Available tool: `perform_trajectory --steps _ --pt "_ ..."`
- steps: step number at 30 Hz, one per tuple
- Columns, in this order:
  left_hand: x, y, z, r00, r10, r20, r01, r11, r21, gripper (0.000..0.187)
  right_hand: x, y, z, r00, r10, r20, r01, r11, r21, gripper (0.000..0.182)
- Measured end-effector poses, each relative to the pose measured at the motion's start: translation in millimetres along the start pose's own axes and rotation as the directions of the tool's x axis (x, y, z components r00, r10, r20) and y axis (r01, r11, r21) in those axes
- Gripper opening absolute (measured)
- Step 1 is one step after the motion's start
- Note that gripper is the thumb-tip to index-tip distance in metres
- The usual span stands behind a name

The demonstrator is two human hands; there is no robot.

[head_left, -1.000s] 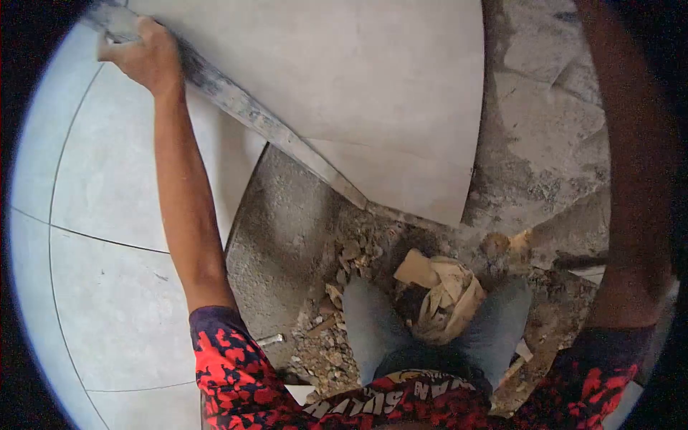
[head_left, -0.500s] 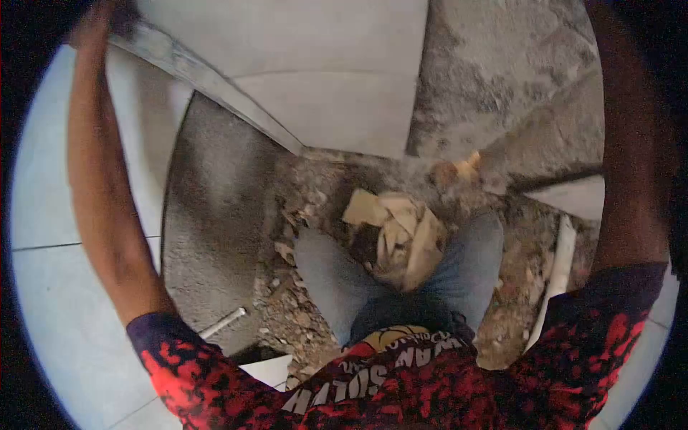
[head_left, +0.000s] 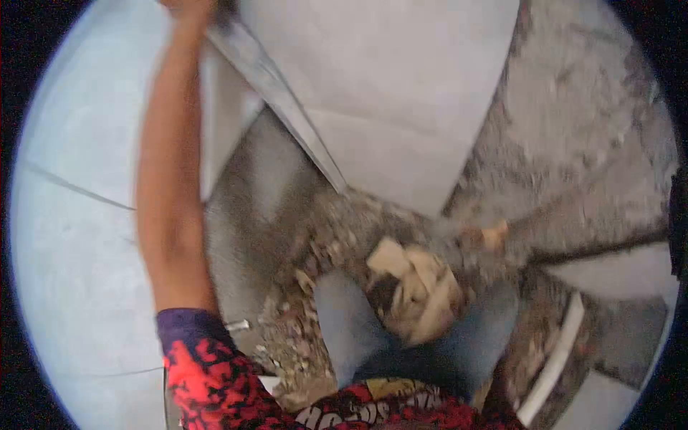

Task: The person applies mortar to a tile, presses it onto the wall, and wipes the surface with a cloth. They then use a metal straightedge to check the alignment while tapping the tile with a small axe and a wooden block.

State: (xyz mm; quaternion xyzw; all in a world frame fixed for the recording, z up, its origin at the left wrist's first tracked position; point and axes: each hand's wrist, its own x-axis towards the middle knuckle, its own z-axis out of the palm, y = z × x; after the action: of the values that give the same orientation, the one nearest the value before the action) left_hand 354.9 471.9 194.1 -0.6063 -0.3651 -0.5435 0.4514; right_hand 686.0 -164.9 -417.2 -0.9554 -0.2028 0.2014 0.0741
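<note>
Left hand (head_left: 190,7) up at the top edge, beside the upper end of a long grey bar (head_left: 282,106).
With the fingers blurred and cropped, cannot tell grasping from released; likewise for the right hand, out of view. Slanting from there down and rightward, the bar, along the left edge of a large pale slab (head_left: 394,79). Left of it, bare grey concrete (head_left: 251,190), then pale floor tiles (head_left: 79,265) beneath the forearm (head_left: 172,179). Below, loose rubble (head_left: 290,337) and a crumpled beige bundle (head_left: 436,290) between denim-covered knees (head_left: 344,315). Farther right, a white strip (head_left: 557,362).
</note>
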Motion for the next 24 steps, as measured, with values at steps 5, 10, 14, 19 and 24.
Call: perform_trajectory --steps 5,10,14,19,24 --pt "11.9 26.0 -35.1 0.994 -0.01 0.109 0.024 0.991 -0.132 0.055 -5.4 -30.3 42.9 0.998 -0.002 0.066 -0.008 0.988 0.157 0.039" --pt "17.2 19.1 -20.1 0.968 -0.09 -0.235 -0.043 0.862 -0.505 0.049 24.9 -62.8 53.5 1.0 0.001 0.03 -0.009 0.967 0.256 0.041" --pt "17.5 8.3 -28.5 0.911 -0.366 -0.19 0.18 0.767 -0.616 0.047 28.3 -61.9 54.0 0.998 0.056 -0.016 -0.048 0.943 0.329 0.043" --pt "6.8 -1.4 -11.0 0.954 -0.295 -0.06 0.212 0.801 -0.56 0.051 25.4 -26.8 41.6 0.967 0.222 -0.123 -0.139 0.869 0.475 0.045" --pt "1.6 -4.7 -0.3 0.938 -0.343 0.042 0.327 0.839 -0.435 0.053 -17.8 50.7 1.9 0.856 0.372 -0.359 0.044 0.639 0.768 0.047"
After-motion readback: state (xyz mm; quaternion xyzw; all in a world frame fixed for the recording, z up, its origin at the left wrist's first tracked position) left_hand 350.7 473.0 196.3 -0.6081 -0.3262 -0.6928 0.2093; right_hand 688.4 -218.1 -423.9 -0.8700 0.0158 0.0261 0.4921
